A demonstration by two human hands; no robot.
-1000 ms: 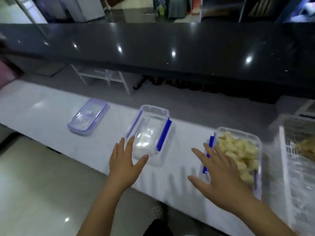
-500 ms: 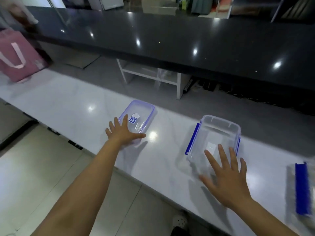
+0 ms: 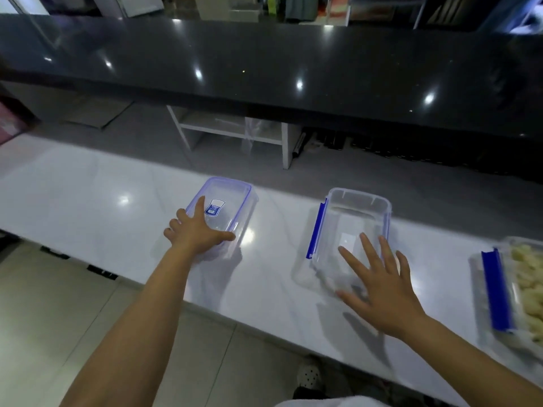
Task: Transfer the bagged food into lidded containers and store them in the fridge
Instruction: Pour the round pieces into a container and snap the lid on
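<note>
Right hand, nearest: fingers spread and straight, hovering over or touching the near end of the empty container; contact not determinable. Left hand: thumb and fingers curled on the near corner of the lid, which lies on the white desk to the left. Filled container, at right edge, holds pale food pieces. Assessment: clear plastic, light, rigid, likely slippery; hold the lid by its rim and the container by its side walls.
</note>
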